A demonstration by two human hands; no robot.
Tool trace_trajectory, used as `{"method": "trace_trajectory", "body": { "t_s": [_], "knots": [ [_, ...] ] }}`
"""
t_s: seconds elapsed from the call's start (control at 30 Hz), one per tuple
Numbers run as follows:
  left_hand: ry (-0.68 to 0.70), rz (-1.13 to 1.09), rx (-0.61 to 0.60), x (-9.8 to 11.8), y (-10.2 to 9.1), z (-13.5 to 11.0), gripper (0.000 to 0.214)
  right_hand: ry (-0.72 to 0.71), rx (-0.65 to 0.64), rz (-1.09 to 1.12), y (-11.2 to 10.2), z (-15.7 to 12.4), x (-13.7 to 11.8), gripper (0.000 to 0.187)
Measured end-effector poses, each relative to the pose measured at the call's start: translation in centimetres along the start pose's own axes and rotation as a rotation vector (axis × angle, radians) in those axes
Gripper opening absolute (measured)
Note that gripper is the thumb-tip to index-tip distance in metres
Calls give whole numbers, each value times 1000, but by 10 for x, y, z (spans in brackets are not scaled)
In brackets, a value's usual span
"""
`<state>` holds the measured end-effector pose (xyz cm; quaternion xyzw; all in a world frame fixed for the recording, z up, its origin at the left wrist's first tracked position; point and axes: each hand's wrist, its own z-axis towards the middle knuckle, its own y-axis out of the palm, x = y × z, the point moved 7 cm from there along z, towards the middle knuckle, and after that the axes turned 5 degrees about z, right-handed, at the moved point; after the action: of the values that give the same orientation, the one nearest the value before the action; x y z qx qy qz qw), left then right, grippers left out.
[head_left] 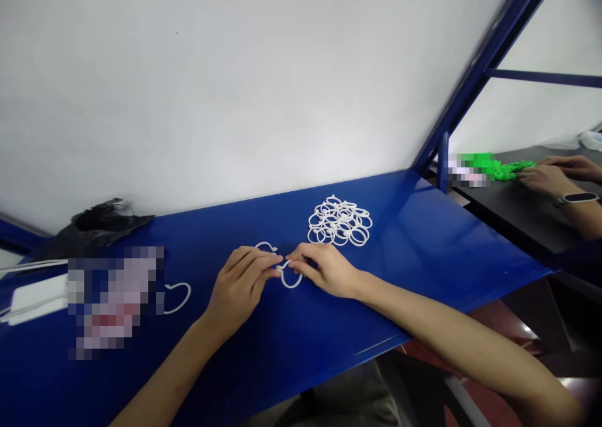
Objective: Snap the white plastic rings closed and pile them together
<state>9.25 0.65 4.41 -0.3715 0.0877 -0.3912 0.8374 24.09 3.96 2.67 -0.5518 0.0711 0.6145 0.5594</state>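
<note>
Between my two hands is a thin white plastic ring [291, 285] with a small knob-like end. My left hand [242, 279] pinches it at its left side, fingertips pressed together. On the opposite side, my right hand [324, 267] grips it between thumb and forefinger. Just behind my left fingers lies another white ring [264, 245], partly hidden by them. Farther left, an open white ring [181, 297] rests on the blue table [301, 352]. A pile of similar looped rings [338, 220] sits beyond my right hand.
At left are a black plastic bag [103, 223], a blurred-out package [117, 301] and a white flat item [40, 298]. A blue frame post [465, 94] rises at the right. Beyond it, another person's hands [550, 176] handle green pieces [508, 168] on a dark table.
</note>
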Motion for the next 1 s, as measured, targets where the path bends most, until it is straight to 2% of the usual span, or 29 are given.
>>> {"method": "trace_trajectory", "body": {
  "t_s": [0.2, 0.37, 0.5, 0.6, 0.7, 0.77, 0.87, 1.0],
  "knots": [
    [-76, 13, 40, -3, -3, -2, 17, -123, -38, -86, 4, -4, -13, 20],
    [-67, 31, 6, -7, 2, -6, 17, -208, -113, -253, 11, -8, -18, 26],
    [-68, 34, -44, -8, 6, -4, 10, -212, -115, -366, 9, -6, -16, 29],
    [-135, 91, -149, -17, 14, -4, 14, -147, -71, -470, -8, 0, -10, 28],
    [-206, 182, -308, -30, 24, -10, 28, -41, 27, -605, -39, 4, 4, 24],
    [-224, 210, -370, -37, 27, -15, 33, 42, 108, -698, -62, 3, 17, 22],
    [-224, 192, -390, -42, 29, -19, 27, 131, 136, -776, -84, 0, 35, 20],
    [-254, 146, -385, -45, 29, -19, 13, 129, 64, -731, -88, -1, 41, 14]
  ]
}}
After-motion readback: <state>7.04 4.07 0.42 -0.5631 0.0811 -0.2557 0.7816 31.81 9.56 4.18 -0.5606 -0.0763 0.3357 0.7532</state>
